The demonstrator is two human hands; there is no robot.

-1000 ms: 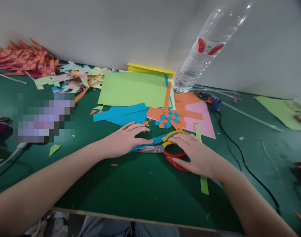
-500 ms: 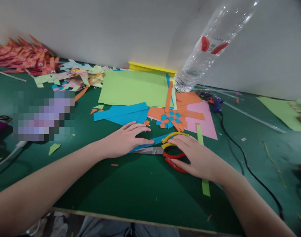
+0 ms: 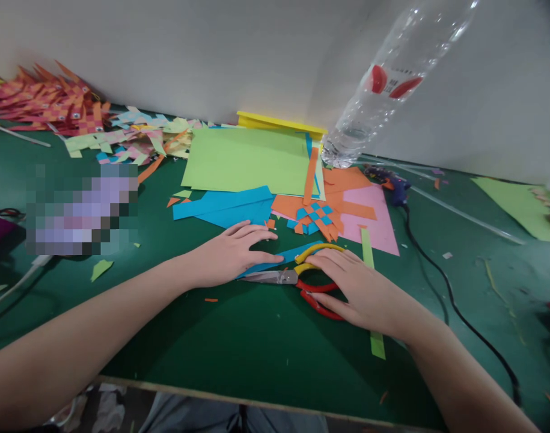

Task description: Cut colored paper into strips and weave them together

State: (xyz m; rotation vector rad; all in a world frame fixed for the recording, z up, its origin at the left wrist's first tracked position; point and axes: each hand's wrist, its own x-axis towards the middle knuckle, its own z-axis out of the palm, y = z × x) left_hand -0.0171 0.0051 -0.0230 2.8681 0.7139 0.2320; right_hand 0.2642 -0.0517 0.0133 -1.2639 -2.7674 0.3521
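Two bare hands rest on a green bench. The left hand lies flat, fingers spread, its grip open, pressing one blue paper strip against the bench; the strip runs from under the fingertips toward the right. The right hand lies palm down over the handles of one pair of scissors, its grip loose and open rather than closed around them; one handle loop is yellow, the other red, and the closed metal blades point left, just beside the left hand's fingertips. One light-green strip passes under the right hand and shows on both sides of it. Behind the hands lie one large light-green sheet, one folded blue sheet, one pink sheet and one small woven square of orange and blue strips. One clear plastic bottle stands tilted at the back near the wall, and one yellow pad lies beside its base. One glue gun lies right of the pink sheet, with one black cord trailing toward the near edge. A heap of woven paper pieces fills the far left; its count cannot be told.
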